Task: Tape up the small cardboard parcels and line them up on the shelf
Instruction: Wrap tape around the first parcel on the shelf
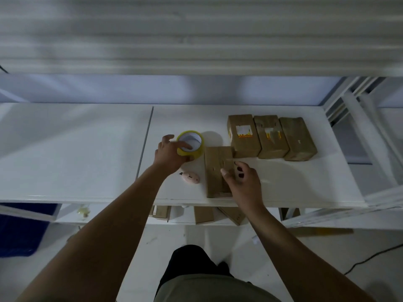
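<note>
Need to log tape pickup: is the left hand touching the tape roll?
Touching. The head view shows the left hand gripping the tape roll, a finger over its rim.

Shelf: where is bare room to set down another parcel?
The shelf is bare left of the seam. So is the front-right strip between the row of three parcels and the front edge. Crowded: the middle, with tape roll, cutter, loose parcel, left hand, right hand.

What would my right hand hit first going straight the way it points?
The right hand, over the near parcel, points toward the back of the shelf. Straight on, it would likely meet the labelled parcel at the row's left end first, though its height is unclear.
</note>
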The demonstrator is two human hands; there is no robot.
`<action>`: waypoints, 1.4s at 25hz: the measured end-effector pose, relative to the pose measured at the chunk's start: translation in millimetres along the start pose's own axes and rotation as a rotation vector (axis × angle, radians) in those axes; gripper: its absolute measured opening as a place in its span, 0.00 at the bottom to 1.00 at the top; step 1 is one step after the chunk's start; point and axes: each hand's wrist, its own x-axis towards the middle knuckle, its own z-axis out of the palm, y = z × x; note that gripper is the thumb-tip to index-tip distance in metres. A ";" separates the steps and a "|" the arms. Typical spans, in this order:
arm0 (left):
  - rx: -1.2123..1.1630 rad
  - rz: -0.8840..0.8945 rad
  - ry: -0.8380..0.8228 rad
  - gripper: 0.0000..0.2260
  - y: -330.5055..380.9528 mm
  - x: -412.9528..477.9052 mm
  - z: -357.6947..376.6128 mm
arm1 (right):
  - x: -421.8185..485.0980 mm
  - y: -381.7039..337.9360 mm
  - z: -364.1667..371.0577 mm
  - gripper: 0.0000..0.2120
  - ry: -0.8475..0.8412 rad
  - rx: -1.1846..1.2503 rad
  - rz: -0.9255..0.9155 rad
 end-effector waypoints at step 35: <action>-0.657 0.554 0.433 0.17 84.4 -179.8 -4.4 | -39.1 -71.5 -84.8 0.18 -0.365 0.809 0.023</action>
